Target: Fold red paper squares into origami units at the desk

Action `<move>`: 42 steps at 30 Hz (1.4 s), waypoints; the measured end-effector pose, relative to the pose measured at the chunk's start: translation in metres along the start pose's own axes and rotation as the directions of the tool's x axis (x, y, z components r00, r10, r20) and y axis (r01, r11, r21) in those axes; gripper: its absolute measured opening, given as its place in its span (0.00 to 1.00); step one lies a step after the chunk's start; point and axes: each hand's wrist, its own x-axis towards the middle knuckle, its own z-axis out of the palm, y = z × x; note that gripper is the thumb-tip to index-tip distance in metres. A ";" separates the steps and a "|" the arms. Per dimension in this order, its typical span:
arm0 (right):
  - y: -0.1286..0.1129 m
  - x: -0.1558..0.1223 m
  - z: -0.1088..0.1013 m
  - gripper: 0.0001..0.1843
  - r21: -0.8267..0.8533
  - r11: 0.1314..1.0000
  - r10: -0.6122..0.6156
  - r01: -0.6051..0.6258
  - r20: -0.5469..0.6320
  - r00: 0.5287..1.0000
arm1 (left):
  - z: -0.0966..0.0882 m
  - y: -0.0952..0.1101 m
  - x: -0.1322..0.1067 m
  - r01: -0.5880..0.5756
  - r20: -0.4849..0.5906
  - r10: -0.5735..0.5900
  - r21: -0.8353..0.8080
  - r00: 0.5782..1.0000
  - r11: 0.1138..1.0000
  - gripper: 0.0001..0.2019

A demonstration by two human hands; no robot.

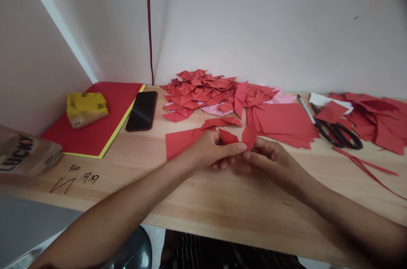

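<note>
Between both hands is a piece of folded red paper (249,134), held above the front half of the table. My left hand (216,149) pinches its left side, thumb on top. From the other side my right hand (267,155) grips it, with thumb and fingers closed near the left thumb. The paper's lower part is hidden by my fingers. Just beyond my left hand lie a flat red paper sheet (178,142) and a folded red paper piece (222,122). A stack of red paper sheets (286,120) rests beyond my right hand.
A heap of folded red papers (203,91) lies against the wall. To the right are black-handled scissors (340,135), a pen (305,109) and red paper strips (365,163). On the left are a phone (141,110), a yellow packet (87,109) on red sheets (117,95), and a bottle (28,152).
</note>
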 end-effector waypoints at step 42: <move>-0.006 0.036 0.012 0.21 0.087 0.996 0.016 -0.031 0.171 0.985 | -0.017 0.002 -0.004 -0.258 -0.106 0.272 0.128 0.957 0.958 0.21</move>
